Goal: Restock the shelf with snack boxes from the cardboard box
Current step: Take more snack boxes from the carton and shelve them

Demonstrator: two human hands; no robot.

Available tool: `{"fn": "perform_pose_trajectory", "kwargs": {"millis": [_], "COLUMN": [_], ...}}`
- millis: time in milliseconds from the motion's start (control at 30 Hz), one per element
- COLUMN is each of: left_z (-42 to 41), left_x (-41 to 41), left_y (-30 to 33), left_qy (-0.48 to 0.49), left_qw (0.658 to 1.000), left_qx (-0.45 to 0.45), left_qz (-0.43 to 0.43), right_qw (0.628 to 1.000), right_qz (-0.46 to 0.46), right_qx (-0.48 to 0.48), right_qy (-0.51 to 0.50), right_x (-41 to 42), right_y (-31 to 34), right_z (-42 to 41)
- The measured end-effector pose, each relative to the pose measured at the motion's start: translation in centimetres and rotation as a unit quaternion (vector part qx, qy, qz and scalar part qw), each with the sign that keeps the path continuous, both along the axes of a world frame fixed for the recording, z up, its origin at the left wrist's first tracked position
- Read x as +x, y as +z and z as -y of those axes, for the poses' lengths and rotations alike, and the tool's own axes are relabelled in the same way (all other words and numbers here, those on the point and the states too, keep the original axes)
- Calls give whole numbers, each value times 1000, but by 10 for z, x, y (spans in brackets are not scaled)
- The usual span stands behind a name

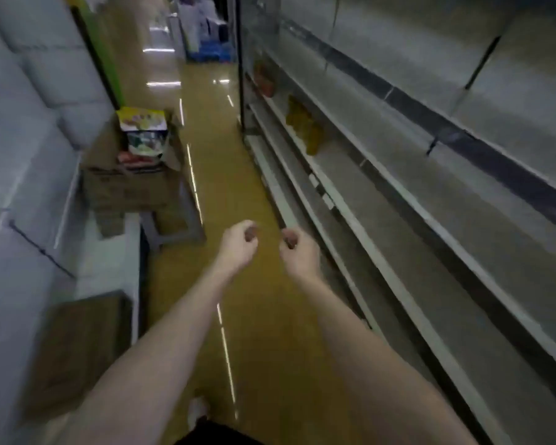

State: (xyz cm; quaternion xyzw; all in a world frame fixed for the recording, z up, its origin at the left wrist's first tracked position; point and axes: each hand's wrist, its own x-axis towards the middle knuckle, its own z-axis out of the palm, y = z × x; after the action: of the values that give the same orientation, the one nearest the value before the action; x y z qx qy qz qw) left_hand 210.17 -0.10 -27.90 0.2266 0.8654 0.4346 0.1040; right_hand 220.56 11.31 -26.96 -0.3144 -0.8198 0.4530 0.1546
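Observation:
Both my hands hang in front of me over the aisle floor, fingers loosely curled, holding nothing: my left hand [238, 245] and my right hand [297, 252] sit close together. Ahead on the left, an open cardboard box [126, 187] stands on a low stool and holds several snack boxes [143, 130], the top one yellow. On the right runs a long metal shelf [382, 200] with mostly bare grey boards. A few red packs [264, 79] and yellow packs [304, 126] stand on it further down. The image is blurred.
The yellow-brown floor [212, 175] runs straight ahead between the shelf and stacked pale bales [23, 101] on the left. A flat cardboard piece [77, 345] lies at lower left. Blue crates [211, 53] stand at the aisle's far end.

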Motion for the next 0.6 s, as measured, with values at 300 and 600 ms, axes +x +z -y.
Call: {"fn": "perform_pose_trajectory", "kwargs": {"millis": [300,600], "left_z": [155,209], "left_x": [-146,-267], "left_y": [-34,-47], "left_qy": [121,157], "left_qw": [992,987], "left_qx": [27,-4], "left_qz": [3,23], "right_qw": [995,988], "right_qz": [-24,-42], "right_qx": [-59,-126], "right_qy": [79,82], "right_x": [-170,-313], "right_y": [-39,-52], "right_z": [136,176]}}
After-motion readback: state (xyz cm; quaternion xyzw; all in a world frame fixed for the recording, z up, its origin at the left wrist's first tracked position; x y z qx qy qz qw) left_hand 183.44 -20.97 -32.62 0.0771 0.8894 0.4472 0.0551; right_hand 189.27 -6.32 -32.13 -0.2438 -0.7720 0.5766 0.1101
